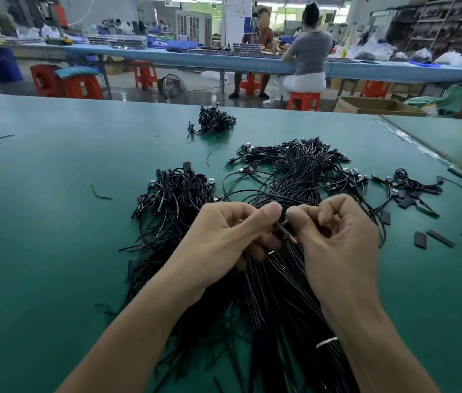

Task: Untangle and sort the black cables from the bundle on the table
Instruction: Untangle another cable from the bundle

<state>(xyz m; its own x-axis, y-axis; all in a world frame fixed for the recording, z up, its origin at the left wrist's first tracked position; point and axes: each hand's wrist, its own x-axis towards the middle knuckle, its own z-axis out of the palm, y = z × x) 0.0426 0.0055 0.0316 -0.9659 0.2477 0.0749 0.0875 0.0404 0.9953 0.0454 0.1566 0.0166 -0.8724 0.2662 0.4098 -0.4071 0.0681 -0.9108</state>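
Green worktop (53, 222), black cable bundle (280, 279) spread; left hand (224, 236), right hand (337, 231) fingers pinching one thin cable (285, 229).

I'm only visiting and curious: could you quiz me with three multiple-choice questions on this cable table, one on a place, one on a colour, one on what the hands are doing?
1. Where is the small heap of cables? A) on the table beyond the big bundle B) in a cardboard box C) on a red stool
2. What colour is the table top? A) white B) red C) green
3. What are the left hand and right hand doing? A) lying flat B) pinching a thin cable between them C) holding scissors
Answers: 1 A, it sits alone past the bundle; 2 C, green all round; 3 B, fingertips of both close on it.
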